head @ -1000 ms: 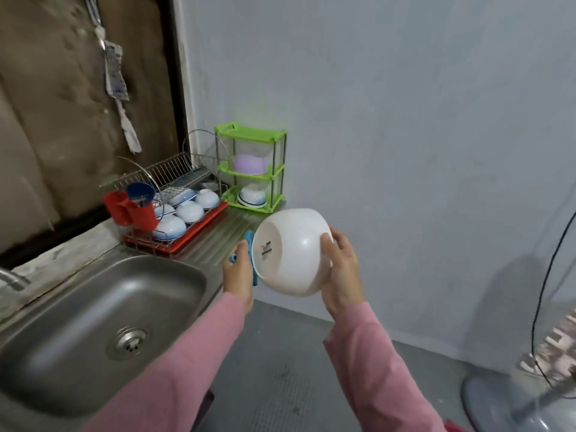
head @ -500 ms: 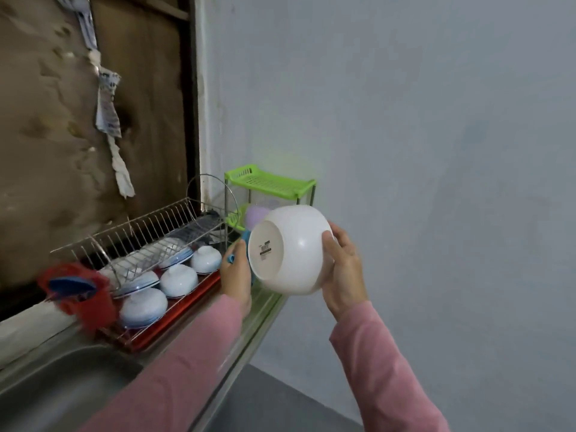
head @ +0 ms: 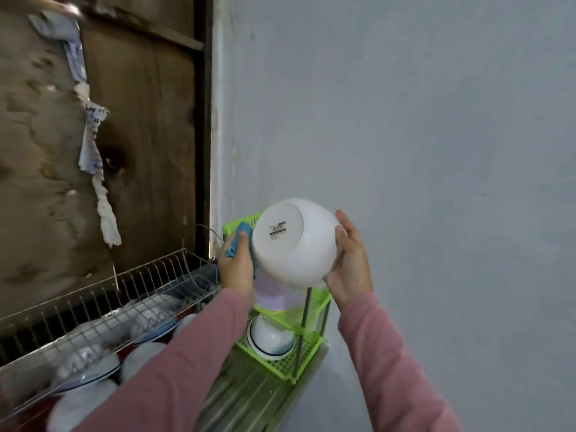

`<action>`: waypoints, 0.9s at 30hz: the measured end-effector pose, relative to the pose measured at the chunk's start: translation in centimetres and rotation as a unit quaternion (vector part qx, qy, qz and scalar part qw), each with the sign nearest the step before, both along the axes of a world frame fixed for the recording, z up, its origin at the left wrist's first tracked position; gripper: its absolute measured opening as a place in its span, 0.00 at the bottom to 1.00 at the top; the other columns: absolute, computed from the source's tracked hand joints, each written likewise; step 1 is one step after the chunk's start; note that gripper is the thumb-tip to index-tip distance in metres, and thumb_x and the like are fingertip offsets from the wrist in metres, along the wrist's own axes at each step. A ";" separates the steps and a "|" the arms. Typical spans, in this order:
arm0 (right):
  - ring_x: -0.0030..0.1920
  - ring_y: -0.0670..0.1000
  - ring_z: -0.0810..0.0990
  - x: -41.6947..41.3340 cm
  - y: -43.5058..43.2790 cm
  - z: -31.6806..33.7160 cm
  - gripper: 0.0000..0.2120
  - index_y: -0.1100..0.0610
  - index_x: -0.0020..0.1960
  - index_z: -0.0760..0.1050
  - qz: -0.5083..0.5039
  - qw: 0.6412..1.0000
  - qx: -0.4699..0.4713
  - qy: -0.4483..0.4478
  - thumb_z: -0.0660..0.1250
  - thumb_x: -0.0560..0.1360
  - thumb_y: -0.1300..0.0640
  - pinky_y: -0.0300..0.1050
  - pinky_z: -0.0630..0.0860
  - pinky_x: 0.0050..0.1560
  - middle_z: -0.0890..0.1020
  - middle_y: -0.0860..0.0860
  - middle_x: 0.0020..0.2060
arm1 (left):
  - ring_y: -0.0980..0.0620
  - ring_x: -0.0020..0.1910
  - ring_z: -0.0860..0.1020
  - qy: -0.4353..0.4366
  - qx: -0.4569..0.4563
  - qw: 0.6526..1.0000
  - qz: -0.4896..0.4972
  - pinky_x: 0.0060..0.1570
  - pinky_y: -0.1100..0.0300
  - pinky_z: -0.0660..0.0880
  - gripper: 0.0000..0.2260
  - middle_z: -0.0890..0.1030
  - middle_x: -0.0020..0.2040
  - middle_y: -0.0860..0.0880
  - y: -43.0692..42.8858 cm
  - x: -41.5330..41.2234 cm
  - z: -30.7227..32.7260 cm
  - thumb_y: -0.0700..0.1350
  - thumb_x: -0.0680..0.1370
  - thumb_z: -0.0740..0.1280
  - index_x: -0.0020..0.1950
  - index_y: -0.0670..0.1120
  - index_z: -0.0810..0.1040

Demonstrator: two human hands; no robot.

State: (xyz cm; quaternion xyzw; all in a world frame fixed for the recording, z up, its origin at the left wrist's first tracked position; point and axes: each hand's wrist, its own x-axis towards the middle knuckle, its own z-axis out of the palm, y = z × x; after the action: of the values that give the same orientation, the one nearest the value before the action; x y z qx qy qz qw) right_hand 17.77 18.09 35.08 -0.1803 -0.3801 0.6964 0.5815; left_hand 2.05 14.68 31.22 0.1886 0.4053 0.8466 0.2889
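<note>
Wire dish rack with upturned bowls at lower left. Grips blue cloth in curled left hand, against left side of white bowl. Holds that bowl tipped at frame centre, labelled base toward camera, in front of green shelf. Clasps its right side with right hand, thumb on outer wall. Blue-rimmed bowl on lowest tier.

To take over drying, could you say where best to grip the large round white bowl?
Probably the rim, from the right, where the right hand holds the white bowl: its domed wall is smooth, and the left hand holds a blue cloth against the left.
</note>
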 end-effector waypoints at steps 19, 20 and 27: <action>0.45 0.56 0.81 -6.3 17.6 -1.1 0.17 0.64 0.65 0.75 0.089 0.973 -0.121 -0.174 0.62 0.82 0.53 0.57 0.77 0.57 0.82 0.57 0.48 | 0.60 0.40 0.75 0.074 -0.038 0.978 0.193 0.42 0.68 0.74 0.17 0.79 0.44 0.56 8.6 -3.0 0.5 0.35 0.79 0.66 0.61 0.53 0.75; 0.48 0.57 0.83 -6.6 18.0 -1.6 0.21 0.61 0.62 0.77 0.086 0.969 -0.105 -0.204 0.66 0.79 0.46 0.58 0.78 0.59 0.84 0.57 0.51 | 0.60 0.41 0.76 0.082 -0.042 0.976 0.197 0.42 0.69 0.74 0.17 0.79 0.46 0.56 8.7 -3.0 0.4 0.35 0.79 0.66 0.62 0.53 0.75; 0.63 0.60 0.74 -6.1 17.3 -1.0 0.52 0.54 0.73 0.64 0.095 0.880 -0.015 -0.464 0.65 0.59 0.22 0.54 0.71 0.66 0.70 0.57 0.67 | 0.59 0.46 0.78 0.095 -0.047 0.970 0.220 0.43 0.71 0.75 0.17 0.80 0.51 0.55 8.8 -2.4 0.1 0.35 0.79 0.65 0.63 0.52 0.75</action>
State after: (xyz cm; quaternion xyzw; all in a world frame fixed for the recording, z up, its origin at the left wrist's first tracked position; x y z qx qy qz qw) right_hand 11.65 35.43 34.09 -0.4549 -0.6114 0.5901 0.2667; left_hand -0.32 23.48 31.33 0.1610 0.5014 0.8477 0.0640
